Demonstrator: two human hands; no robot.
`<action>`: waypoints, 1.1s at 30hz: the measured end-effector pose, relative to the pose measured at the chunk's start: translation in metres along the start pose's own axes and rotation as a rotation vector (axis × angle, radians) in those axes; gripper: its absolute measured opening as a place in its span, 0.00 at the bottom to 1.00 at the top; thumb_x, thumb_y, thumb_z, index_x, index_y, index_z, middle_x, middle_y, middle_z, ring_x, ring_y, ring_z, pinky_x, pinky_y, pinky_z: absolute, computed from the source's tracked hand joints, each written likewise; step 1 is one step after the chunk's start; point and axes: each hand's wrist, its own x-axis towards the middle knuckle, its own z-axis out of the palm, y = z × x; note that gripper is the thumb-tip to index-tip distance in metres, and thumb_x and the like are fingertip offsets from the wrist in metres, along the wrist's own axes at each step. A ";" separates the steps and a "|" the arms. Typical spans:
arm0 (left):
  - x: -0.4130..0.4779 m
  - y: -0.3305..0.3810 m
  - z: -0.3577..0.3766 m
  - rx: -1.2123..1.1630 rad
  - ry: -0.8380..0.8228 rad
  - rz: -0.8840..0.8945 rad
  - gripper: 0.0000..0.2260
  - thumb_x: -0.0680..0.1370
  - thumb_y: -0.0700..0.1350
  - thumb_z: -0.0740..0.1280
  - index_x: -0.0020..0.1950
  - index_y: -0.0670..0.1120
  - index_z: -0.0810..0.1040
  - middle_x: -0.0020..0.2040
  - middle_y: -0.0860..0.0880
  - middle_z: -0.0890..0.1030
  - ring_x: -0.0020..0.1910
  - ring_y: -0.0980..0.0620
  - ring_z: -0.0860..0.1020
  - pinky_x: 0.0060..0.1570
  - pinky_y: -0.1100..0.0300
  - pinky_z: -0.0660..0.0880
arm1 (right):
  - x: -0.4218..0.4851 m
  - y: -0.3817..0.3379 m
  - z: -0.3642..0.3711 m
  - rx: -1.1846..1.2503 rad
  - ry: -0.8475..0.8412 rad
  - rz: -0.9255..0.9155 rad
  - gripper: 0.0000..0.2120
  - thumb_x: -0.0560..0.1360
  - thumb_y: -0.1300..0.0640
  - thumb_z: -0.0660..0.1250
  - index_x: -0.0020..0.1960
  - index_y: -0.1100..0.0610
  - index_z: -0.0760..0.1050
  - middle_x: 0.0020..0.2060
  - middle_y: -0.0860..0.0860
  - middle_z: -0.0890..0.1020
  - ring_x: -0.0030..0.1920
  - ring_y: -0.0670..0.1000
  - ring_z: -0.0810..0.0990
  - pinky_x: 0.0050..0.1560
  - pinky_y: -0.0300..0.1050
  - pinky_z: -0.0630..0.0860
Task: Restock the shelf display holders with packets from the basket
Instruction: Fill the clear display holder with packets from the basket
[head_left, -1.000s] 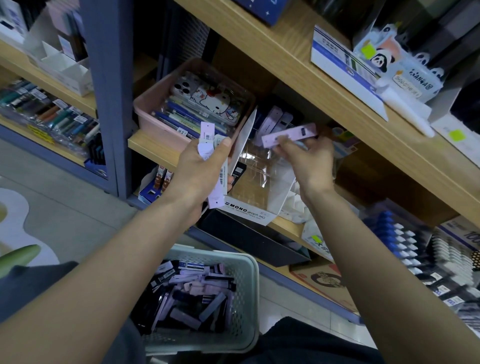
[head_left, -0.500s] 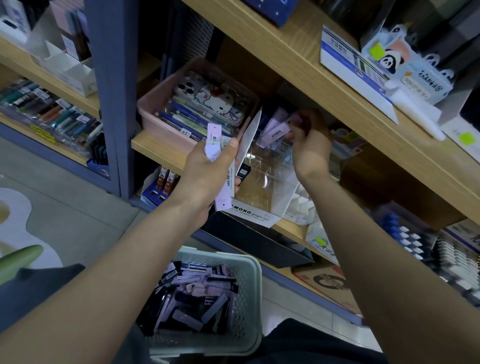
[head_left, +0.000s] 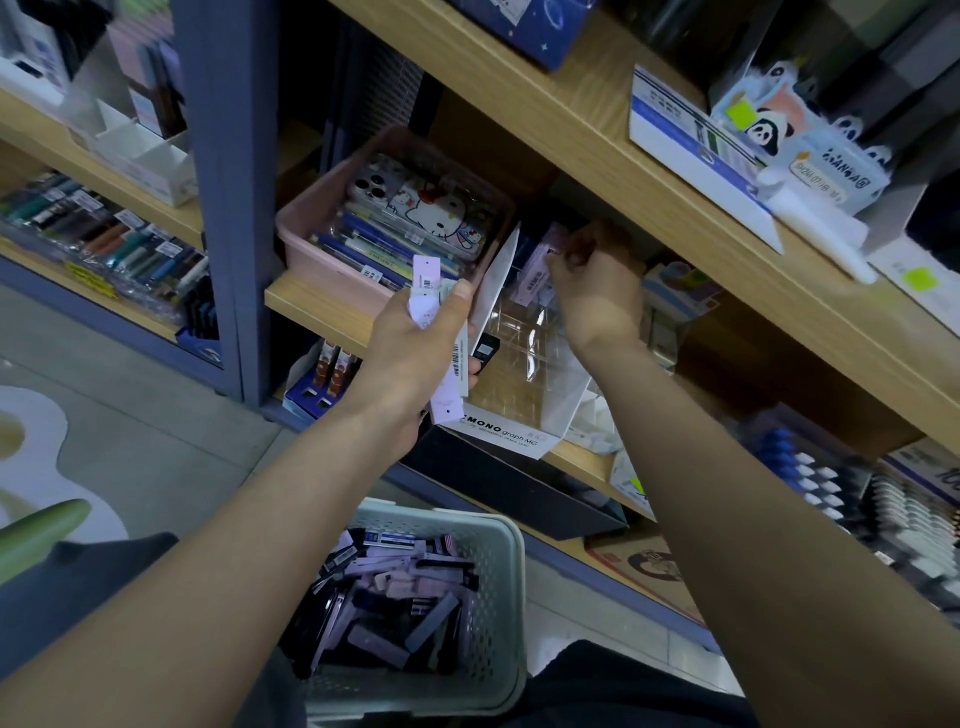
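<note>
Packets lie heaped in the pale basket down by the person's knees: long thin strips in lilac, black and navy, jumbled every which way. They look feather-light, flat card-and-film sleeves, probably stiff along their length but easy to crease if bent across, and slick enough to slide off one another.

Above the basket, the left hand grips a sheaf of them around the middle, thumb pressed across the front, ends sticking out top and bottom. That mid-length hold seems right for a bundle, since it stops them fanning apart.

Just beyond stands the clear display holder on the wooden shelf, its front cells looking empty from where I stand. At its far upper end the right hand pinches one lilac packet by its upper part, fingers curled, the free end pointing down into the back row. For a single strip I'd judge an end pinch best, so the tip can be steered into its slot. A pink tray sits just left of the holder.
</note>
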 end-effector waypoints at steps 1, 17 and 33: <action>0.000 0.000 0.000 -0.002 0.004 -0.004 0.08 0.78 0.54 0.63 0.49 0.50 0.72 0.43 0.48 0.76 0.31 0.55 0.76 0.28 0.64 0.76 | -0.006 -0.004 -0.002 -0.029 0.013 -0.020 0.08 0.79 0.52 0.62 0.52 0.56 0.72 0.42 0.50 0.75 0.43 0.49 0.75 0.45 0.49 0.76; -0.001 0.000 -0.007 -0.073 0.127 -0.077 0.16 0.79 0.58 0.58 0.51 0.47 0.74 0.40 0.47 0.80 0.36 0.52 0.79 0.30 0.61 0.74 | -0.114 -0.041 -0.037 0.380 -0.587 -0.421 0.28 0.70 0.55 0.73 0.67 0.52 0.66 0.55 0.47 0.72 0.42 0.41 0.74 0.49 0.46 0.77; -0.006 0.002 0.002 -0.019 0.060 -0.114 0.23 0.80 0.62 0.49 0.60 0.49 0.74 0.49 0.45 0.81 0.45 0.50 0.80 0.42 0.58 0.78 | -0.107 -0.037 -0.030 0.238 -0.350 -0.398 0.05 0.79 0.53 0.60 0.47 0.54 0.69 0.43 0.48 0.74 0.44 0.48 0.69 0.43 0.44 0.67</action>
